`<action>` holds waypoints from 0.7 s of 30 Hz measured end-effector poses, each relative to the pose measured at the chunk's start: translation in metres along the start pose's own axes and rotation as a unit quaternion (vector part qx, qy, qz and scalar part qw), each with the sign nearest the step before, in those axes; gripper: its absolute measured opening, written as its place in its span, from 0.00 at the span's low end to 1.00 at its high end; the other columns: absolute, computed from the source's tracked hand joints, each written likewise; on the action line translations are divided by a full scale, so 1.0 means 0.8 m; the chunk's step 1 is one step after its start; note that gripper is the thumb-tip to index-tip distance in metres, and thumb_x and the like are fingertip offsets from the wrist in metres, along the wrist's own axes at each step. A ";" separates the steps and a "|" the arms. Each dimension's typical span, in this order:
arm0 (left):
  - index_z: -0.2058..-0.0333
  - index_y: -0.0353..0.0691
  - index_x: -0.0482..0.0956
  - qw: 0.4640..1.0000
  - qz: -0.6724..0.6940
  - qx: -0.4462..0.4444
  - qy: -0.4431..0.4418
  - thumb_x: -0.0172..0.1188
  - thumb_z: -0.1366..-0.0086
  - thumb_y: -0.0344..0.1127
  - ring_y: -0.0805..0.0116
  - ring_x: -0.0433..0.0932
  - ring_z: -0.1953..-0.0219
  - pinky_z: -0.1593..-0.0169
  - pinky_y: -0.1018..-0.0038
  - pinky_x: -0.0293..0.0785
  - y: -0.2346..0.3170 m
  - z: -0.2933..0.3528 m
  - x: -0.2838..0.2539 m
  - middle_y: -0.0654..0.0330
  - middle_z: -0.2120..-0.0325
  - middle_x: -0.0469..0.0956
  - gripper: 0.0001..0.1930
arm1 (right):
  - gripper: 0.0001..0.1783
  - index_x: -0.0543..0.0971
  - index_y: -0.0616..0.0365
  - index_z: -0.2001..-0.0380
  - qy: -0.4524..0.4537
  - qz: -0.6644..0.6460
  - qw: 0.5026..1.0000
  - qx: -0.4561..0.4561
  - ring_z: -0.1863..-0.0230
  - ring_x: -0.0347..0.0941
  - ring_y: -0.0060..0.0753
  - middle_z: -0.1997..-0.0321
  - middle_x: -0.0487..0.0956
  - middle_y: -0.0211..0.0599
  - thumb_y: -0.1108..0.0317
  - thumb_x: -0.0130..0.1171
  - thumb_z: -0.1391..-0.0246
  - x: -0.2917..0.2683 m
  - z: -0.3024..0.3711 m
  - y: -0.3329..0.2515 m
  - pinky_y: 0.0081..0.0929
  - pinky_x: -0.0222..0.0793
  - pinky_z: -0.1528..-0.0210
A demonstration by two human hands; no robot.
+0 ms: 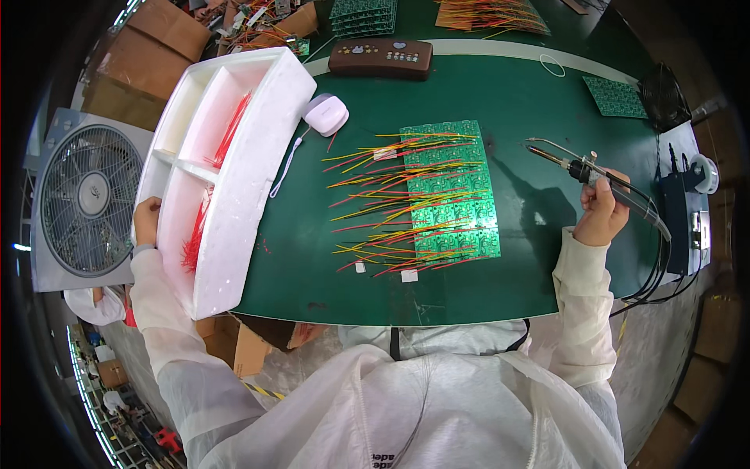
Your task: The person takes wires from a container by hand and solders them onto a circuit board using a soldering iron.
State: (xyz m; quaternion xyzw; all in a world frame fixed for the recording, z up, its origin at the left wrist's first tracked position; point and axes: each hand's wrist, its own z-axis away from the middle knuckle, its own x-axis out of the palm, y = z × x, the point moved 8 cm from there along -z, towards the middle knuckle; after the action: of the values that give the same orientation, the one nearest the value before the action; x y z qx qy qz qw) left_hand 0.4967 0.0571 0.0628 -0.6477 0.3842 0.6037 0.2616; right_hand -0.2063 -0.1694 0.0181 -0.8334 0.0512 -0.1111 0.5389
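Note:
My right hand (pixel 605 211) is wrapped round a soldering iron (pixel 582 168) with a thin curved tube along it, its tip held over the table and pointing left, apart from the boards. In front of me lies a green circuit board panel (pixel 451 205), with rows of red and yellow wires (pixel 375 199) sticking out to its left. My left hand (pixel 147 220) grips the outer wall of a white foam box (pixel 266 117), its fingers curled and partly hidden. Bundles of red wires (pixel 195 234) lie in the box's compartments.
A brown pencil case (pixel 380 59) and a pale pink case with a strap (pixel 326 115) are on the green table (pixel 344 297). At the far right lie another board panel (pixel 615 97) and a small black fan (pixel 664 98). A large fan (pixel 92 195) stands left; cables (pixel 660 270) hang right.

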 end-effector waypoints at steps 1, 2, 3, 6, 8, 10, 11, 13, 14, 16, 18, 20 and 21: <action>0.72 0.31 0.74 1.000 0.008 -0.018 0.013 0.55 0.52 0.29 0.67 0.75 0.75 0.69 0.76 0.67 -0.007 0.001 -0.005 0.51 0.79 0.75 0.08 | 0.08 0.69 0.63 0.72 -0.005 0.000 1.000 0.003 0.84 0.57 0.16 0.85 0.65 0.29 0.68 0.48 0.54 0.001 0.000 0.001 0.13 0.52 0.83; 0.72 0.31 0.74 1.000 0.007 -0.019 0.013 0.55 0.52 0.29 0.67 0.75 0.75 0.69 0.76 0.67 -0.011 0.005 -0.009 0.51 0.79 0.75 0.08 | 0.08 0.69 0.63 0.72 -0.006 -0.002 1.000 0.004 0.84 0.57 0.16 0.85 0.65 0.29 0.68 0.48 0.54 0.003 0.001 0.000 0.13 0.52 0.83; 0.71 0.31 0.75 0.997 0.041 -0.041 0.055 0.54 0.50 0.30 0.69 0.75 0.74 0.68 0.77 0.67 -0.012 0.010 -0.024 0.53 0.78 0.76 0.09 | 0.08 0.68 0.63 0.71 -0.008 0.001 1.000 0.009 0.84 0.57 0.16 0.84 0.65 0.29 0.69 0.48 0.54 0.003 0.002 0.001 0.12 0.50 0.83; 0.67 0.32 0.75 0.981 0.141 -0.029 0.131 0.53 0.46 0.30 0.73 0.74 0.71 0.65 0.79 0.67 0.030 0.035 -0.070 0.56 0.74 0.76 0.10 | 0.09 0.68 0.63 0.71 -0.013 -0.001 1.000 0.016 0.84 0.56 0.16 0.84 0.64 0.30 0.69 0.47 0.55 0.004 0.003 0.000 0.12 0.49 0.83; 0.63 0.32 0.74 0.956 0.241 0.007 0.166 0.51 0.44 0.30 0.73 0.74 0.68 0.62 0.80 0.67 0.108 0.067 -0.095 0.58 0.70 0.76 0.11 | 0.09 0.68 0.63 0.71 -0.015 -0.002 1.000 0.018 0.84 0.56 0.17 0.84 0.64 0.30 0.68 0.47 0.55 0.006 0.006 -0.001 0.12 0.49 0.83; 0.63 0.32 0.73 0.941 0.316 0.025 0.121 0.50 0.43 0.29 0.72 0.74 0.68 0.61 0.80 0.68 0.230 0.108 -0.077 0.58 0.69 0.75 0.10 | 0.09 0.68 0.64 0.73 -0.019 -0.017 1.000 0.001 0.85 0.57 0.17 0.84 0.66 0.31 0.68 0.49 0.56 0.004 0.009 -0.006 0.13 0.51 0.84; 0.63 0.32 0.73 0.933 0.348 0.039 0.081 0.51 0.43 0.28 0.72 0.74 0.68 0.60 0.80 0.68 0.292 0.134 -0.060 0.58 0.69 0.76 0.09 | 0.09 0.68 0.64 0.73 -0.016 -0.010 1.000 0.002 0.85 0.57 0.17 0.84 0.66 0.31 0.68 0.49 0.56 0.001 0.011 -0.005 0.13 0.51 0.84; 0.70 0.35 0.74 0.922 0.351 0.164 -0.016 0.53 0.46 0.24 0.72 0.74 0.70 0.63 0.79 0.69 0.403 0.180 -0.013 0.59 0.73 0.76 0.05 | 0.10 0.68 0.64 0.73 -0.032 -0.009 0.999 0.014 0.85 0.58 0.17 0.83 0.66 0.32 0.67 0.49 0.57 0.000 0.017 -0.001 0.13 0.51 0.84; 0.72 0.35 0.74 0.921 0.335 0.187 -0.070 0.54 0.48 0.24 0.68 0.74 0.72 0.66 0.78 0.69 0.450 0.195 0.011 0.57 0.74 0.75 0.03 | 0.10 0.68 0.64 0.73 -0.033 -0.009 0.999 0.018 0.85 0.58 0.17 0.83 0.66 0.32 0.67 0.49 0.57 -0.002 0.018 0.001 0.13 0.51 0.84; 0.70 0.34 0.71 0.908 0.332 0.249 -0.060 0.52 0.48 0.23 0.62 0.71 0.72 0.68 0.73 0.67 0.511 0.212 0.040 0.55 0.74 0.72 0.05 | 0.11 0.68 0.64 0.74 -0.055 -0.025 0.998 0.026 0.86 0.58 0.18 0.82 0.65 0.31 0.65 0.49 0.57 0.007 0.021 0.000 0.13 0.51 0.84; 0.70 0.34 0.69 0.896 0.329 0.297 -0.033 0.49 0.47 0.22 0.60 0.68 0.73 0.68 0.71 0.65 0.553 0.213 0.059 0.55 0.75 0.70 0.05 | 0.11 0.67 0.64 0.74 -0.052 -0.023 0.998 0.033 0.86 0.58 0.18 0.83 0.65 0.32 0.66 0.49 0.57 0.008 0.024 -0.001 0.13 0.51 0.85; 0.70 0.36 0.68 0.898 0.298 0.323 0.015 0.48 0.49 0.20 0.59 0.65 0.73 0.69 0.68 0.62 0.577 0.213 0.069 0.56 0.76 0.69 0.06 | 0.11 0.67 0.64 0.74 -0.045 -0.017 0.998 0.041 0.86 0.58 0.18 0.83 0.64 0.32 0.66 0.49 0.57 0.007 0.028 0.000 0.13 0.51 0.85; 0.70 0.36 0.68 0.897 0.299 0.324 0.011 0.48 0.49 0.20 0.59 0.65 0.73 0.69 0.68 0.62 0.580 0.212 0.072 0.56 0.76 0.69 0.06 | 0.11 0.67 0.64 0.74 -0.053 -0.021 0.998 0.042 0.86 0.57 0.18 0.83 0.64 0.32 0.66 0.49 0.57 0.008 0.028 0.000 0.13 0.51 0.85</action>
State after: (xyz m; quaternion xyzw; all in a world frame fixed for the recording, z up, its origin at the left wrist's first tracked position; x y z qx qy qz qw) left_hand 0.0192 -0.0806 0.0415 -0.3880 0.7370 0.4887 0.2596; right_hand -0.1948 -0.1506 0.0102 -0.8160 0.0001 -0.0805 0.5725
